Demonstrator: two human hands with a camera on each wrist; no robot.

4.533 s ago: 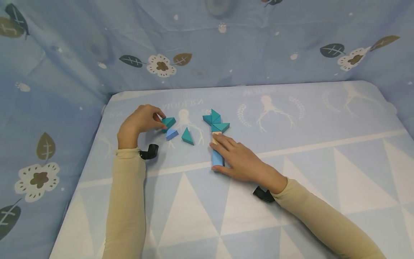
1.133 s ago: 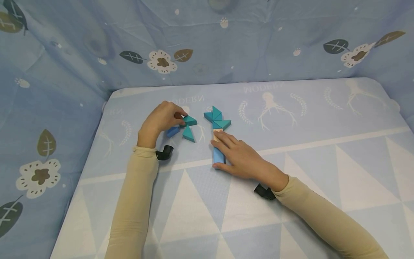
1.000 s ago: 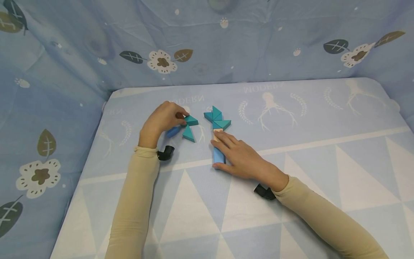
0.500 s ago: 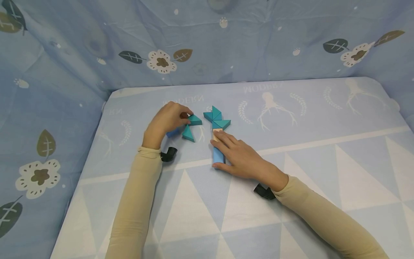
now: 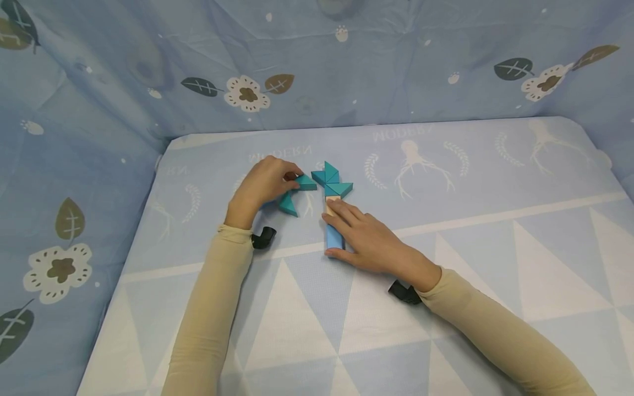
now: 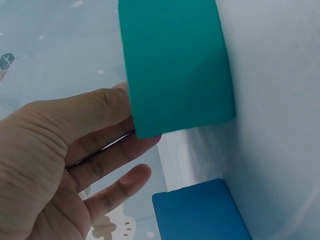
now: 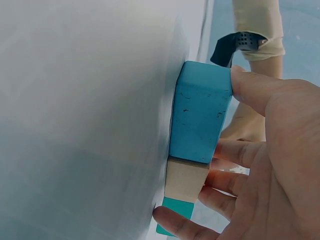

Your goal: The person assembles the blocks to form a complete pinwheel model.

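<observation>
My left hand (image 5: 267, 179) pinches a teal triangular block (image 5: 307, 183) between thumb and fingers; its broad side face (image 6: 177, 65) fills the top of the left wrist view. A second teal triangular block (image 5: 288, 205) lies just nearer on the table. Beneath the left hand, a blue block (image 6: 200, 212) is almost wholly covered in the head view. My right hand (image 5: 369, 242) lies with spread fingers over a row made of a long blue block (image 7: 201, 112) and a plain wood block (image 7: 186, 180). Its thumb touches the blue block's near end. Several teal triangles (image 5: 332, 175) adjoin the row's far end.
A patterned cloth (image 5: 421, 324) covers the table. Blue fabric (image 5: 376, 66) hangs behind it and along the left side. A black wrist mount (image 5: 264, 237) sits by the left cuff, another black mount (image 5: 403, 292) by the right.
Over the last seconds my left hand slides right with the teal triangular block, now close to the left side of the joined teal triangles. My right hand stays put.
</observation>
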